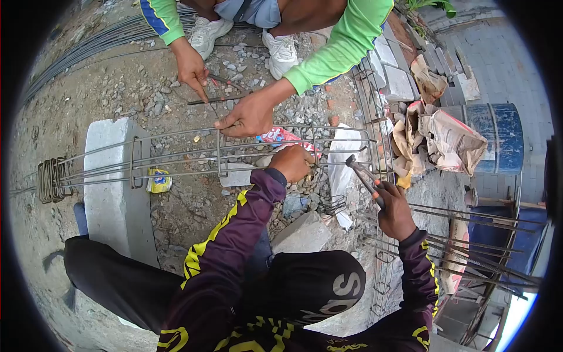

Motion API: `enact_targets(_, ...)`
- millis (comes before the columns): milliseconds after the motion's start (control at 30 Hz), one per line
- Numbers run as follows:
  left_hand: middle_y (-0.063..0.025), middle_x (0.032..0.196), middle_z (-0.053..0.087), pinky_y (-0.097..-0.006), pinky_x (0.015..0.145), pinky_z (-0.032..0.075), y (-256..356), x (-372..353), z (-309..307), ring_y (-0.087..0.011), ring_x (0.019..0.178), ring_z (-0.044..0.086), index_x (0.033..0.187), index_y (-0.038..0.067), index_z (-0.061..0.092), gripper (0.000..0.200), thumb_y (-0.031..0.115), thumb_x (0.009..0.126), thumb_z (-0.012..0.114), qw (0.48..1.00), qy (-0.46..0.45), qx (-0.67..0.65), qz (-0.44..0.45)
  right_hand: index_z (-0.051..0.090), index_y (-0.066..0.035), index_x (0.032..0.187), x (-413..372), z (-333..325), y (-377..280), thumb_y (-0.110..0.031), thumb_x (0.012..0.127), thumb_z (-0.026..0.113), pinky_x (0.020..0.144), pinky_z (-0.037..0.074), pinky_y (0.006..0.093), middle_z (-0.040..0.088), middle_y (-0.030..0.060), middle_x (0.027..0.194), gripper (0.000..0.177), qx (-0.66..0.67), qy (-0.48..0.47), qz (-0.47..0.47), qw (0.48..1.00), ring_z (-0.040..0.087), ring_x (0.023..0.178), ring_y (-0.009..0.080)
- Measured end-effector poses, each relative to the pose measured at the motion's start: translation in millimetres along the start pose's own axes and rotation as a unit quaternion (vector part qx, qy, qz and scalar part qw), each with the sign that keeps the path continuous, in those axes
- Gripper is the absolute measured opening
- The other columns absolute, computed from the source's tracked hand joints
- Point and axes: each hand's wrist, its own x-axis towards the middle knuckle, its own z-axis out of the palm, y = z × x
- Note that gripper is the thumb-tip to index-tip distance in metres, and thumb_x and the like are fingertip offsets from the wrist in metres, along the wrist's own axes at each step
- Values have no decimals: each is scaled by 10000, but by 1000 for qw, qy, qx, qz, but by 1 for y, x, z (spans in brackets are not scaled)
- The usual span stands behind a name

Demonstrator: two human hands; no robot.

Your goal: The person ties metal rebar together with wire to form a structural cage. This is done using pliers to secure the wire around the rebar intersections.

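My left hand is closed on a steel bar of the rebar cage, near one of its stirrups. In my right hand are pincers, with their head pointing up and left, beside the cage's right end. The long bars of the cage run left across a concrete block. A bunch of stirrups hangs near the left end. Across from me, a co-worker's hand touches the cage at another stirrup; their other hand is near a tool with red on its handle.
Gravel and wrappers cover the ground. Another concrete block lies by my knee. To the right are another rebar cage, torn paper sacks, a blue drum and protruding bars. Long bars lie at upper left.
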Motion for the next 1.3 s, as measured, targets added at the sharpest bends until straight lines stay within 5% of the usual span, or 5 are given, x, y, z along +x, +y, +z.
enact_targets(333, -156, 1068, 695, -397, 901, 507, -1, 4, -4, -318, 991, 668, 1053, 165, 750, 345, 77, 757, 596, 998, -47, -27, -23, 585, 24, 1181, 41, 12, -35, -161, 872, 519, 1125, 218, 564, 418, 247, 1397, 365, -319, -13, -55, 946, 360, 1332, 404)
enact_targets(767, -167, 1005, 702, -418, 846, 519, 4, -3, -4, -336, 938, 670, 1012, 159, 759, 292, 108, 760, 621, 1000, -5, -21, -18, 635, 25, 986, 60, 2, -64, -192, 853, 518, 967, 310, 657, 566, 194, 1107, 280, -393, -126, -30, 910, 527, 1089, 377)
enact_targets(867, -171, 1009, 702, -419, 854, 519, 0, -2, -3, -339, 947, 671, 1005, 146, 761, 313, 88, 742, 601, 1000, -2, -21, -12, 601, -7, 961, 61, 1, -66, -180, 871, 504, 890, 399, 558, 575, 152, 1002, 217, -396, -132, -26, 908, 557, 1002, 337)
enact_targets(1133, -167, 982, 703, -421, 834, 518, 8, -6, -8, -340, 924, 670, 991, 165, 763, 289, 105, 748, 618, 1000, -3, -23, -11, 400, -17, 1076, 63, -1, -27, -50, 827, 641, 539, 506, 429, 609, 147, 743, 348, 19, -261, 19, 965, 643, 593, 285)
enact_targets(1300, -158, 944, 708, -412, 800, 521, 6, -14, -2, -337, 891, 672, 984, 152, 763, 218, 171, 794, 657, 999, 30, -25, 0, 366, 16, 1192, 57, 4, -26, -25, 769, 768, 503, 545, 320, 609, 101, 734, 584, 438, -389, 210, 783, 655, 587, 184)
